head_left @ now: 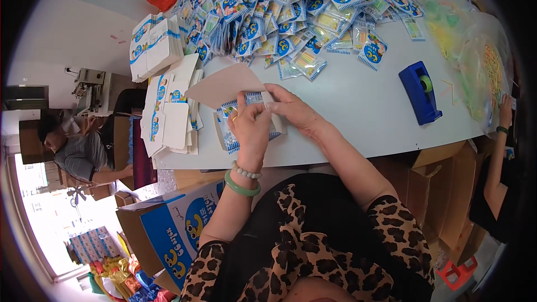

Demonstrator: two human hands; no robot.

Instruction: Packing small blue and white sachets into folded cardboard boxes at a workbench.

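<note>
A small white cardboard box [221,135] with its lid flap [226,85] raised sits at the table's near edge, filled with blue-and-clear packets. Over its opening lies my left hand [249,126], index finger up against the lid and the other fingers bent down by the side flap. My right hand [293,109] grips the box's right side, its thumb over the side flap. Just left of the box lie flattened white-and-blue cartons [174,120], with a thicker carton stack [156,45] behind them. A heap of small packets [302,19] covers the far part of the table.
At the right stand a blue tape dispenser [419,92] and a clear bag of coloured sticks [475,61]. Large cardboard boxes [179,229] stand below the table. A co-worker's arm [498,151] reaches in at the right; another person [84,154] sits at the left.
</note>
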